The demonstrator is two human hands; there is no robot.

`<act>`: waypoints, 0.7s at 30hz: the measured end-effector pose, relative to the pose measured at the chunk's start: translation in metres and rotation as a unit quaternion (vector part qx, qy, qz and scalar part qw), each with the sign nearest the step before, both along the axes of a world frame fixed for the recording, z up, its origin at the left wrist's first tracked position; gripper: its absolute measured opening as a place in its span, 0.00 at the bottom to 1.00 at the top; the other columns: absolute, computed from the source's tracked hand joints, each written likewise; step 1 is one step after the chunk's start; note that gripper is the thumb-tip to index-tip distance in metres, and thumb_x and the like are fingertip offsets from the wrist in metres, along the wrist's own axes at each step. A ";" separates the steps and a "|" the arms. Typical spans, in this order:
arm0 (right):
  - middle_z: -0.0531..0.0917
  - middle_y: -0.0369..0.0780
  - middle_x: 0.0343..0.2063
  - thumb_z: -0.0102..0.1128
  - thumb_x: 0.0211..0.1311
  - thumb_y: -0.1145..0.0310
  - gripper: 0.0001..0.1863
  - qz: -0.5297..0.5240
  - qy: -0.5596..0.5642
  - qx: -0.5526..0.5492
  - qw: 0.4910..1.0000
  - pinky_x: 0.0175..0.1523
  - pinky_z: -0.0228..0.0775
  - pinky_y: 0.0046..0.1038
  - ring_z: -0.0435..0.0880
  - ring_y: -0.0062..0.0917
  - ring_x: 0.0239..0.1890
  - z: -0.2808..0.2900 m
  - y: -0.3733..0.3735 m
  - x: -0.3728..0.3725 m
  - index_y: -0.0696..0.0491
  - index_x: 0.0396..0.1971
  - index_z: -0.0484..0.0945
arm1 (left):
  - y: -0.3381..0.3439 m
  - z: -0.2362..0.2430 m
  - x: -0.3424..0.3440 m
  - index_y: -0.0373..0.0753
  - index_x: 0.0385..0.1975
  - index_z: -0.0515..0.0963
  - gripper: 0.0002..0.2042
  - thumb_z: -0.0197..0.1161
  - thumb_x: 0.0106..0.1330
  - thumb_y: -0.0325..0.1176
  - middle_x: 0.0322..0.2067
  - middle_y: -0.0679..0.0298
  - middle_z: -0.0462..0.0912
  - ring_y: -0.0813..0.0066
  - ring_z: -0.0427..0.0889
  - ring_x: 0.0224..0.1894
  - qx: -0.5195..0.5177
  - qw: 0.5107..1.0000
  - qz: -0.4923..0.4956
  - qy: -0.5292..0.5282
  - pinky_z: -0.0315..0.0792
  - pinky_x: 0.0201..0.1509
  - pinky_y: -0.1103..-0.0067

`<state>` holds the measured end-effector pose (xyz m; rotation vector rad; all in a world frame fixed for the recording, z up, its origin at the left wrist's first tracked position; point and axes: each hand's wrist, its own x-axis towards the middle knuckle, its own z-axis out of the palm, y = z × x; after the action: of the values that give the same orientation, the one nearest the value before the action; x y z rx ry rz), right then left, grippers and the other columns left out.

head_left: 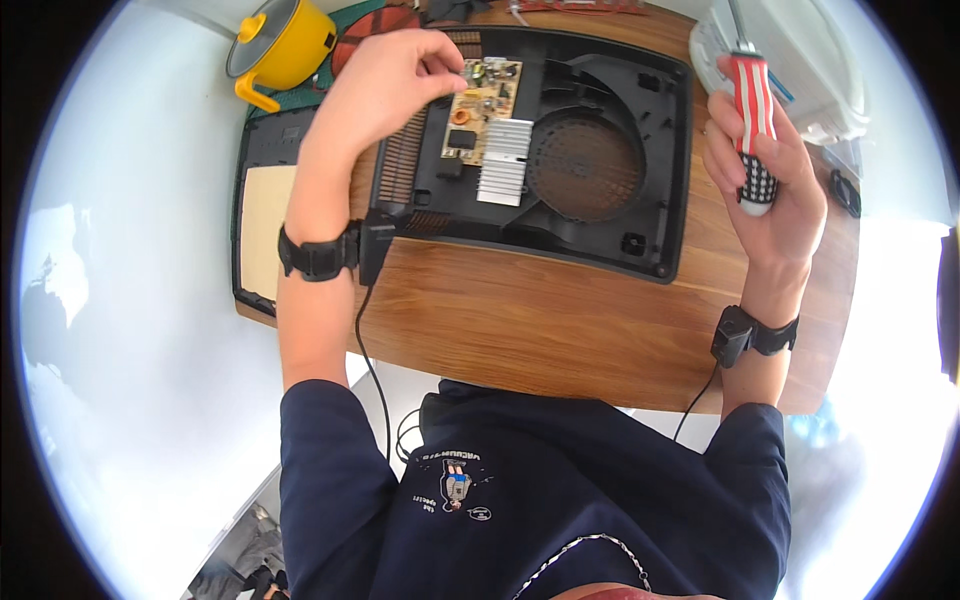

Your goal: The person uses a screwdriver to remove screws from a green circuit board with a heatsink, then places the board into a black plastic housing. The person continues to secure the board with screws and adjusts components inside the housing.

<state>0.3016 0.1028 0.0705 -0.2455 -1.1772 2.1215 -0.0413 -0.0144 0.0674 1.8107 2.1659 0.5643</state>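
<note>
My left hand (pixel 405 80) is at the upper left end of a circuit board (pixel 468 125), its fingertips and thumb drawn together at the board's edge. Whether something small sits in that pinch I cannot make out. The board, with a silver finned heat sink (pixel 505 162), lies inside a black plastic housing (pixel 610 255). To the right of the heat sink is the housing's round fan opening (pixel 587 163). My right hand (pixel 775 175) is closed around the red, white and black handle of a screwdriver (pixel 752 105), held up beyond the housing's right side with its shaft pointing away.
A yellow pot with a grey lid (pixel 280 45) stands at the far left on a green mat. Below it lies a black-framed panel (pixel 265 225) with a cream middle. A translucent plastic container (pixel 815 75) is at the far right. Cables hang from both wrist-worn devices past the wooden table (pixel 520 320).
</note>
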 end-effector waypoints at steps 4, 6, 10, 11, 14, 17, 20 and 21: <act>0.75 0.38 0.39 0.59 0.69 0.67 0.34 -0.055 -0.102 0.075 0.991 0.34 0.63 0.18 0.73 0.15 0.29 -0.015 -0.001 -0.005 0.67 0.71 0.65 | -0.018 -0.019 0.001 0.31 0.39 0.84 0.07 0.72 0.65 0.27 0.32 0.62 0.84 0.73 0.85 0.34 0.001 0.994 -0.074 -0.077 0.78 0.43 0.79; 0.75 0.38 0.39 0.59 0.69 0.67 0.34 -0.071 -0.119 0.082 0.987 0.34 0.63 0.18 0.73 0.15 0.29 -0.021 0.002 -0.007 0.67 0.71 0.65 | -0.019 -0.024 0.000 0.31 0.40 0.84 0.09 0.72 0.62 0.26 0.32 0.60 0.83 0.69 0.85 0.35 -0.013 0.988 -0.112 -0.105 0.78 0.43 0.76; 0.73 0.37 0.40 0.58 0.70 0.65 0.34 -0.084 -0.141 0.092 0.982 0.33 0.63 0.17 0.74 0.15 0.29 -0.032 0.014 -0.002 0.67 0.71 0.64 | -0.018 -0.035 -0.004 0.33 0.41 0.84 0.12 0.73 0.59 0.26 0.37 0.59 0.82 0.60 0.84 0.40 -0.009 0.985 -0.171 -0.025 0.78 0.45 0.71; 0.73 0.37 0.40 0.59 0.70 0.64 0.35 -0.081 -0.133 0.094 0.983 0.33 0.63 0.17 0.74 0.15 0.28 -0.035 0.015 -0.001 0.67 0.71 0.64 | -0.018 -0.039 -0.005 0.33 0.41 0.84 0.12 0.74 0.58 0.27 0.38 0.59 0.81 0.58 0.83 0.41 -0.004 0.983 -0.185 -0.008 0.78 0.46 0.69; 0.73 0.38 0.40 0.60 0.69 0.64 0.36 -0.093 -0.144 0.077 0.982 0.33 0.63 0.17 0.74 0.15 0.28 -0.037 0.016 0.000 0.68 0.71 0.63 | -0.019 -0.044 -0.005 0.34 0.42 0.83 0.13 0.74 0.58 0.27 0.40 0.59 0.80 0.55 0.83 0.45 -0.026 0.982 -0.185 0.017 0.78 0.49 0.66; 0.73 0.38 0.40 0.61 0.69 0.65 0.36 -0.100 -0.168 0.049 0.980 0.33 0.64 0.17 0.74 0.15 0.28 -0.042 0.015 -0.001 0.68 0.71 0.62 | -0.021 -0.039 0.000 0.34 0.41 0.83 0.12 0.73 0.58 0.25 0.40 0.59 0.80 0.54 0.83 0.45 -0.038 0.984 -0.173 0.035 0.78 0.50 0.65; 0.74 0.38 0.40 0.61 0.69 0.65 0.36 -0.104 -0.180 0.045 0.977 0.33 0.64 0.17 0.74 0.15 0.28 -0.045 0.016 -0.004 0.68 0.71 0.63 | -0.020 -0.040 0.003 0.35 0.38 0.83 0.09 0.72 0.59 0.26 0.40 0.59 0.81 0.55 0.83 0.47 -0.031 0.979 -0.189 0.075 0.79 0.52 0.64; 0.74 0.38 0.40 0.61 0.68 0.64 0.36 -0.102 -0.182 0.040 0.977 0.33 0.64 0.17 0.74 0.15 0.28 -0.046 0.017 -0.005 0.68 0.71 0.62 | -0.019 -0.040 0.003 0.35 0.37 0.83 0.08 0.72 0.60 0.26 0.40 0.58 0.81 0.55 0.83 0.48 -0.029 0.976 -0.197 0.093 0.79 0.53 0.64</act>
<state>0.2968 0.1194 0.0246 -0.7108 -1.3753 1.8918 -0.0382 -0.0331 0.0273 2.2550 1.8250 0.2477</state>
